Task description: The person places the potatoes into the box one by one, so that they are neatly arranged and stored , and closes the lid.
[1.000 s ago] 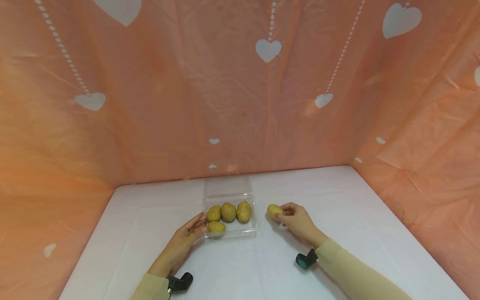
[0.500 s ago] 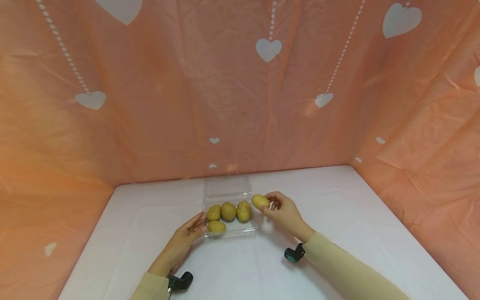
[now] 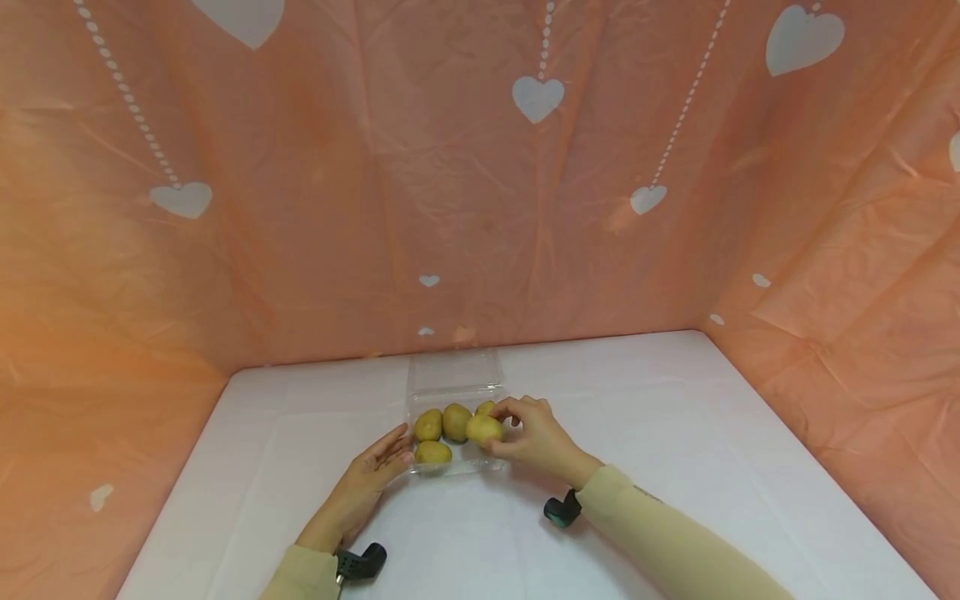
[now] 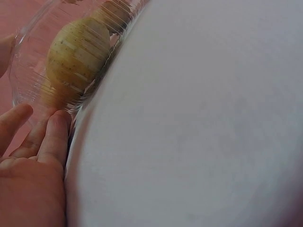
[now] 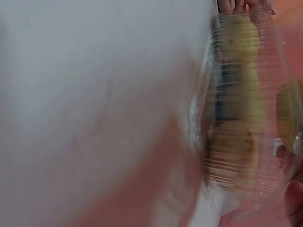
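Observation:
A clear plastic clamshell box (image 3: pixel 468 469) lies on the table with its lid (image 3: pixel 454 372) folded back. Inside are several yellow-brown potatoes (image 3: pixel 456 423), one of them (image 3: pixel 432 453) at the front left. My right hand (image 3: pixel 542 442) pinches another potato (image 3: pixel 483 430) between thumb and fingers, over the right part of the box. It partly covers the right-hand potato (image 3: pixel 486 407). In the right wrist view this held potato (image 5: pixel 288 116) shows above the ribbed side wall. My left hand (image 3: pixel 363 479), fingers extended, touches the left side of the box.
White cloth covers the table (image 3: pixel 660 400). Peach curtains (image 3: pixel 337 208) with white hearts stand behind and at both sides. A small dark camera (image 3: pixel 362 562) sits on the left wrist and another (image 3: pixel 562 508) on the right.
My right hand has carried the held potato leftward, from the table beside the box to above its right part. The left hand and the box have stayed in place.

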Demonstrator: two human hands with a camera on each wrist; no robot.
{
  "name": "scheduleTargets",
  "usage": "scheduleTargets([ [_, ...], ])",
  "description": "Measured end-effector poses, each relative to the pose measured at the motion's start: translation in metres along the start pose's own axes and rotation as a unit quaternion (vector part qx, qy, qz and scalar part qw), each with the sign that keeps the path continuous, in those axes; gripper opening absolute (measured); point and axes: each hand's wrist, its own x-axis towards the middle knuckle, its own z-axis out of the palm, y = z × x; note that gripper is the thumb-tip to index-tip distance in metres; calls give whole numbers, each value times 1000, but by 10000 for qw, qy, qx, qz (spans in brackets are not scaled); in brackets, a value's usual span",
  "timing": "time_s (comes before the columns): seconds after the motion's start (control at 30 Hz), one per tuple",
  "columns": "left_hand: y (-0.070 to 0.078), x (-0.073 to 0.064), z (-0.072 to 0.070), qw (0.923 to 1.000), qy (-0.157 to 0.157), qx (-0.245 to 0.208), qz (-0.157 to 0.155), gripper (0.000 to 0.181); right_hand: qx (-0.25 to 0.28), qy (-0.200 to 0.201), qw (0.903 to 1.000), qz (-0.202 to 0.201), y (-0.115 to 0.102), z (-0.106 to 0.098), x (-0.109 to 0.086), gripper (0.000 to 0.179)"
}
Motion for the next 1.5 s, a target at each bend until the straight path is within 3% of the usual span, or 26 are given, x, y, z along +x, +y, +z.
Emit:
scheduleTargets([
  [0.63,1,0,1,9999,59,64,-61,67,-442,-611,9954,-597,-5,8,12,29],
  [1.5,2,0,1,9999,12,83,-116,68,-617,-1824,9803,-442,-9,0,28,36],
])
